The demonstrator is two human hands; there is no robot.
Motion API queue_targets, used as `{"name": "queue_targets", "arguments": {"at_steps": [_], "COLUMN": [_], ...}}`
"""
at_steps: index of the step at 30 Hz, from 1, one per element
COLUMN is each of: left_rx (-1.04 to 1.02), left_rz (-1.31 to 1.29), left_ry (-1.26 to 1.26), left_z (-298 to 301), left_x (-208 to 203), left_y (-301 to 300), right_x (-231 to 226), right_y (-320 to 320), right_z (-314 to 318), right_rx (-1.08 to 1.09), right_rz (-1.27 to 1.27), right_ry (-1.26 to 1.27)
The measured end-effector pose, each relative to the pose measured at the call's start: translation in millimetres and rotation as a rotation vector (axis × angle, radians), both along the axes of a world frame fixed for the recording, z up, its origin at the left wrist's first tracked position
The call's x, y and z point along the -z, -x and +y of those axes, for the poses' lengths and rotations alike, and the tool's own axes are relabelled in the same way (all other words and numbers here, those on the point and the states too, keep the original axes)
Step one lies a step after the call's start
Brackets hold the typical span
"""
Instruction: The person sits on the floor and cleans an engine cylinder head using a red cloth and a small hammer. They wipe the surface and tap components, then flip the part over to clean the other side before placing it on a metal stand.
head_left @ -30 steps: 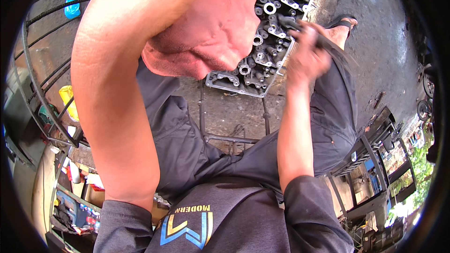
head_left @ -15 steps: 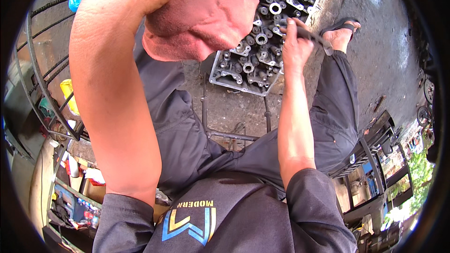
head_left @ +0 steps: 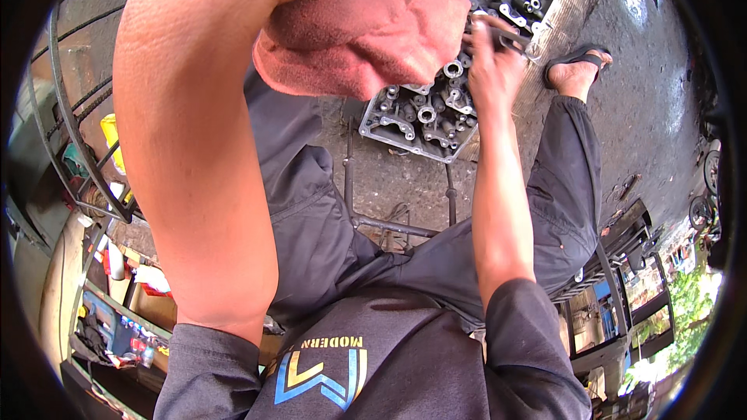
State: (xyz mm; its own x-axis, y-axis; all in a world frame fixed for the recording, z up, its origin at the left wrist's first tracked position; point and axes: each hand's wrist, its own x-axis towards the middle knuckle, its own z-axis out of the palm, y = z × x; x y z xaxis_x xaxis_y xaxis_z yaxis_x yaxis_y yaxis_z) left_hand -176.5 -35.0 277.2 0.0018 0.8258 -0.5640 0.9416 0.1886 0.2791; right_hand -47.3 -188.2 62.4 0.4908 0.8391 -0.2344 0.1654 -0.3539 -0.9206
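My left forearm [head_left: 187, 148] rises along the left side and bends inward at the top. Its hand lies out of sight at the upper edge, with no fingers showing. Beside that wrist, close up, bulges a reddish cloth [head_left: 358, 31]; whether my left hand grips it I cannot tell. My right hand [head_left: 496, 70] is closed around a dark, elongated tool [head_left: 510, 37], blurred, its kind unclear. The hand is over the right side of a grey engine cylinder head [head_left: 401, 126], filled with round springs and small metal arms. The cloth and my right hand hide part of it.
A dark metal frame [head_left: 401, 227] stands between my legs, below the cylinder head. A wooden board [head_left: 554, 22] runs along its right side, near my sandalled foot [head_left: 580, 71]. Left, a curved bar rack [head_left: 58, 101] stands above shelves with bottles [head_left: 144, 350] and boxes.
The cloth and the cylinder head appear shifted to the right in the picture. My right hand has turned with the tool, which now lies nearer the board and is more blurred.
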Motion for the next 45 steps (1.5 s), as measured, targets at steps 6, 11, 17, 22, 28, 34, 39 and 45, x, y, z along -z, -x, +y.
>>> {"name": "queue_targets", "arguments": {"at_steps": [6, 11, 17, 22, 28, 34, 39, 45], "left_rx": [0.089, -0.021, 0.174, 0.578, 0.24, 0.227, 0.239, 0.219], "left_rz": [-0.054, -0.06, -0.192, -0.367, -0.572, -0.598, -0.67, -0.633], "left_ry": [-0.054, 0.053, -0.1, -0.377, -0.13, -0.085, -0.084, -0.171], "left_z": [-11, 1, 0, 12, 33, 28, 31, 29], "left_x": [-9, -1, 23, 85, 111, 114, 114, 96], "left_y": [4, 5, 26, 67, 67, 57, 52, 41], "right_x": [-10, -32, 21, 6, -24, -32, -46, -57], "right_y": [-20, -17, -16, -21, -5, 2, 2, -5], "right_z": [-22, -22, -14, -36, -26, -26, -25, -18], "right_rx": [-0.049, -0.031, -0.151, -0.105, -0.017, -0.002, 0.012, -0.016], "right_rz": [-0.107, -0.241, -0.309, -0.266, -0.293, -0.294, -0.297, -0.337], "right_ry": [-0.172, -0.339, 0.379, 0.172, 0.028, -0.027, -0.02, -0.11]}}
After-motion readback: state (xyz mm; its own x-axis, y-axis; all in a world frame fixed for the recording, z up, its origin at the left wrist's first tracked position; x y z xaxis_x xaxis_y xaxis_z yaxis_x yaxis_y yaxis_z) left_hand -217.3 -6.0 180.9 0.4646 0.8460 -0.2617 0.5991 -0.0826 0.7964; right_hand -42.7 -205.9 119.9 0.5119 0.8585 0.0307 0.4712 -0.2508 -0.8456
